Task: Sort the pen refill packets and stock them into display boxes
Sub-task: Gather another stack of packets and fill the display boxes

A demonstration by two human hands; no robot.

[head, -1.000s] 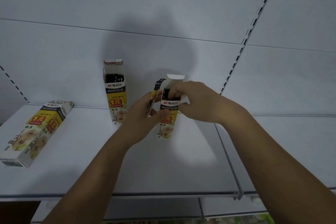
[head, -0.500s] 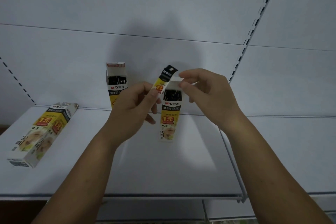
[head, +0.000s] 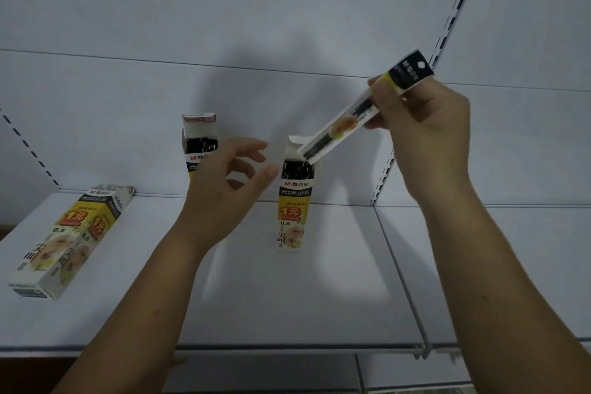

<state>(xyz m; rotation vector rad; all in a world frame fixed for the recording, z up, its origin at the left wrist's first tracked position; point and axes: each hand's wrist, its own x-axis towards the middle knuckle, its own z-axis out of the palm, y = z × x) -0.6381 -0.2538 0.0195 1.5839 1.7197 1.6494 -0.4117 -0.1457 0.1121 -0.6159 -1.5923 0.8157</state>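
My right hand (head: pixel 422 125) pinches a long pen refill packet (head: pixel 339 128) near its black header, held slanted with its lower end over the open top of the middle display box (head: pixel 292 205). That yellow, white and black box stands upright on the white shelf (head: pixel 287 297), packed with dark packets. My left hand (head: pixel 224 192) hovers just left of the box, fingers loosely spread and holding nothing. A second upright display box (head: pixel 200 144), also filled, stands behind my left hand near the back panel.
A third box (head: pixel 64 243) of the same design lies on its side at the shelf's left end, its open top toward the back. A slotted metal upright (head: pixel 415 105) runs up the back wall on the right. Another shelf section (head: pixel 511 265) adjoins at the right.
The packet passed from my left hand to my right, which lifted it up and to the right. My left hand let go and opened beside the middle box.
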